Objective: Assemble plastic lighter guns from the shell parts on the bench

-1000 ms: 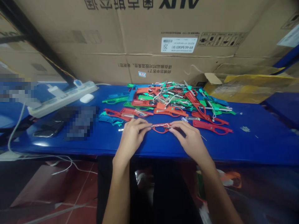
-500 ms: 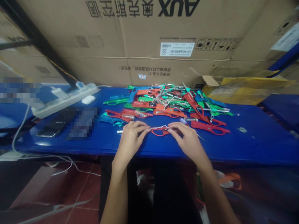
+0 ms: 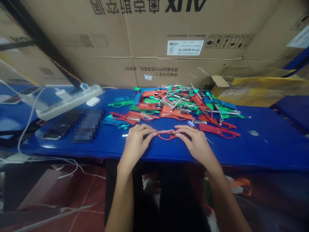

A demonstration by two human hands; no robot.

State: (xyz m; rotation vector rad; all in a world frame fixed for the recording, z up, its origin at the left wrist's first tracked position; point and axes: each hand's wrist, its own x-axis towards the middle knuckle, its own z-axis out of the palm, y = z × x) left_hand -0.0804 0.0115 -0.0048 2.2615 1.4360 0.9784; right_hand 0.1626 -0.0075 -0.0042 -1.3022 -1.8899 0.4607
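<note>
Low over the near half of the table, my left hand (image 3: 140, 138) pinches the left end of a red plastic lighter casing (image 3: 166, 136) with a finger loop. White wire lies along the casing's upper edge. My right hand (image 3: 191, 139) is closed, thumb and fingertips together, at the casing's right end, partly covering it. A thin screwdriver (image 3: 191, 123) lies just behind my right hand. Beyond my hands spreads a heap of lighter parts (image 3: 173, 101) in red, green, blue and orange, with metal tubes and white wires among them.
On the blue table (image 3: 241, 151), a power strip (image 3: 70, 101), a white earbud case (image 3: 93, 101) and a dark phone (image 3: 58, 129) are at the left. A yellow-taped carton (image 3: 260, 93) stands back right. Large cardboard boxes (image 3: 145, 42) wall off the rear.
The camera view has shifted slightly, moving the scene a little right in the picture. Both hands keep almost the same pose around the red casing.
</note>
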